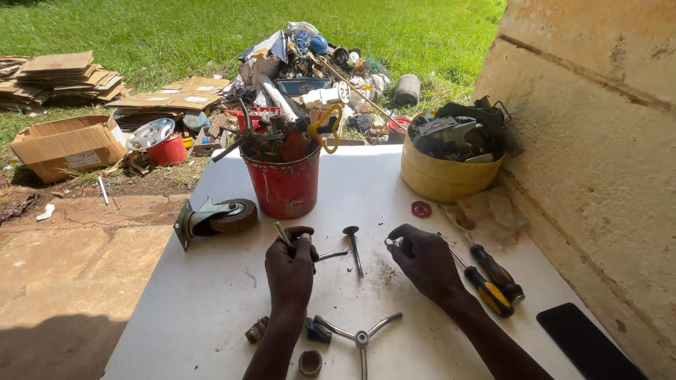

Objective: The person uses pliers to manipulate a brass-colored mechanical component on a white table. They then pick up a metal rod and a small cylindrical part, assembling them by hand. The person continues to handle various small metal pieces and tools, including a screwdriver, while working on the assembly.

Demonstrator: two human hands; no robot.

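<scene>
My left hand (289,267) grips a thin metal rod (283,233) that sticks out above the fist, with another metal end showing to its right. My right hand (424,260) pinches a small shiny metal part (391,243) between thumb and fingertips. Between the hands a dark bolt-like pin (353,246) lies on the white table (211,295). Near my wrists rest a three-armed metal piece (360,336), a small dark block (317,331), a brown ring-shaped cap (310,363) and a rusty nut (257,330).
A red bucket of tools (283,184) and a yellow tub of parts (443,176) stand at the back. A caster wheel (215,218) sits left, two screwdrivers (489,278) and a black phone (581,341) right. A concrete wall (598,141) borders the right; scrap and cardboard (67,144) lie beyond.
</scene>
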